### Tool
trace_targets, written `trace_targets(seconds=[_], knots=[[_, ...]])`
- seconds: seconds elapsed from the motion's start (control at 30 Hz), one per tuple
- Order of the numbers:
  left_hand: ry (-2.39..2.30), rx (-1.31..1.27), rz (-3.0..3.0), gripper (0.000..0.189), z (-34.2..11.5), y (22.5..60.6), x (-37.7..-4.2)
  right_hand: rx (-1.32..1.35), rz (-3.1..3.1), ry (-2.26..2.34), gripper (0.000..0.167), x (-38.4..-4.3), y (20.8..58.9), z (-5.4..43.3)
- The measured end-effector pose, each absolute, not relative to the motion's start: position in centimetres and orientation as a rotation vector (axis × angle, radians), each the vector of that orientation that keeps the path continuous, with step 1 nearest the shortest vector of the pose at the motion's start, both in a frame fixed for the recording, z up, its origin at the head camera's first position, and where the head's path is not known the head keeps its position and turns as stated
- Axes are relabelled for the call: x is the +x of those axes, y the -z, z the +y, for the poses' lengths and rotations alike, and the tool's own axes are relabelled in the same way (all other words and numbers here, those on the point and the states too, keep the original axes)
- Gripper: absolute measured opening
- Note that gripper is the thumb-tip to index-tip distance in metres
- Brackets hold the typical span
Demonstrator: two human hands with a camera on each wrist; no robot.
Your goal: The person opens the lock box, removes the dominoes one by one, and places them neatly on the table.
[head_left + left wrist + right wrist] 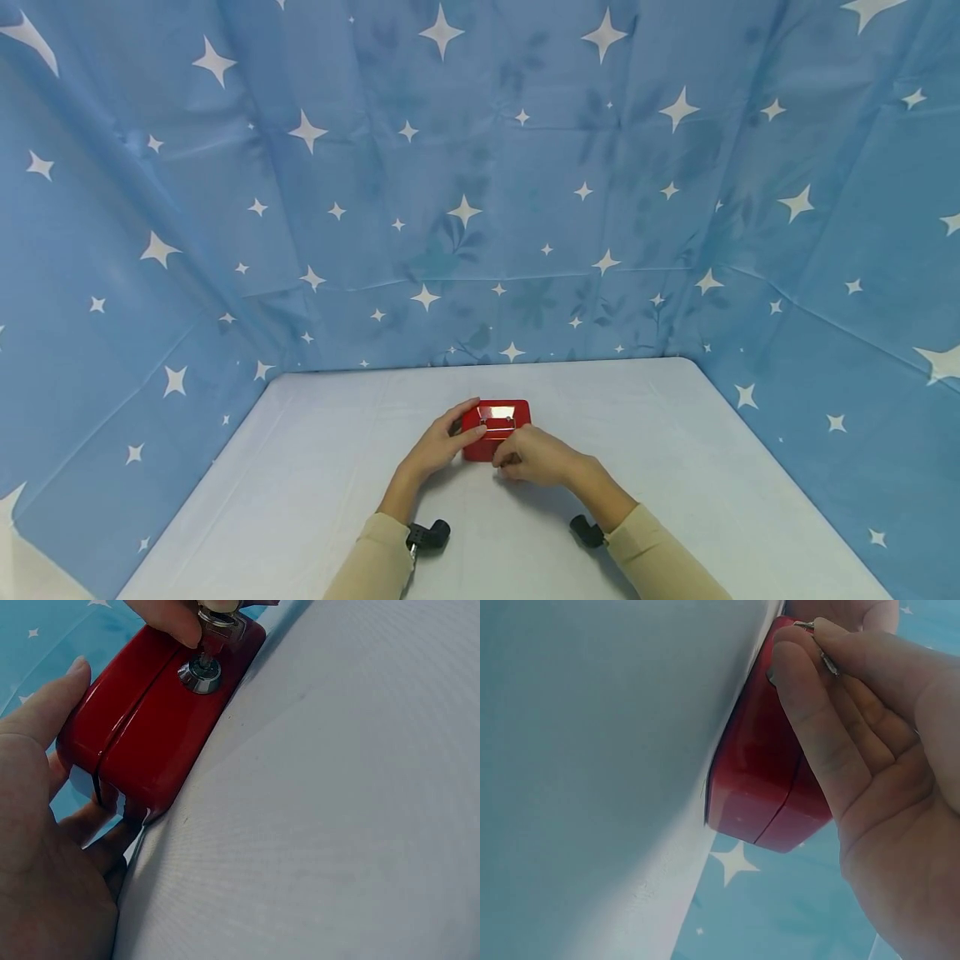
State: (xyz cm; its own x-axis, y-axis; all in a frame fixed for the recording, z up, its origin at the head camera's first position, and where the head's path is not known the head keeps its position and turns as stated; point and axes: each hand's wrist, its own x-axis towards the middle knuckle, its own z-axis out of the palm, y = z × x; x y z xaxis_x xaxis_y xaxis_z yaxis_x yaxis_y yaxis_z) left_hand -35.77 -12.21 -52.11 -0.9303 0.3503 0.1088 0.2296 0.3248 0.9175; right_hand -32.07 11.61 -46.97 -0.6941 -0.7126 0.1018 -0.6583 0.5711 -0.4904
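A small red cash box [495, 412] with a handle on its lid sits on the table, its lid down. My left hand [435, 446] holds its left end, thumb on the lid and fingers round the side. At the box's front my right hand [543, 457] pinches a key between thumb and index finger. In the left wrist view the key [205, 658] stands in the round silver lock [201, 679] on the front face. Metal parts [222, 624] hang by the fingertips there, and the right wrist view shows a thin metal piece [829, 664] between the fingers.
A white cloth covers the table [315, 500]. Blue curtains [480, 167] with white stars stand behind the table and along both sides. Each wrist carries a black camera, one at the left cuff [431, 535] and one at the right cuff [587, 531].
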Motion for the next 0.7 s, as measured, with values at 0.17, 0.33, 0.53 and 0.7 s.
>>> trace_targets(seconds=[0.17,0.33,0.53,0.7], knots=[[-1.675,0.534,2.475,0.069,-12.2,52.22,-35.84,-1.202,2.698,0.77,0.015,-31.98,47.04,11.47],[-1.69,0.535,2.463,0.068,-12.16,52.19,-35.8,-1.211,2.707,0.758,0.014,-31.96,47.23,11.35],[-1.685,0.531,2.471,0.068,-12.14,52.24,-35.83,-1.224,2.725,0.734,0.014,-31.91,47.23,11.23],[-1.686,0.531,2.469,0.069,-12.18,52.25,-35.86,-1.225,2.73,0.722,0.014,-31.9,47.16,11.16]])
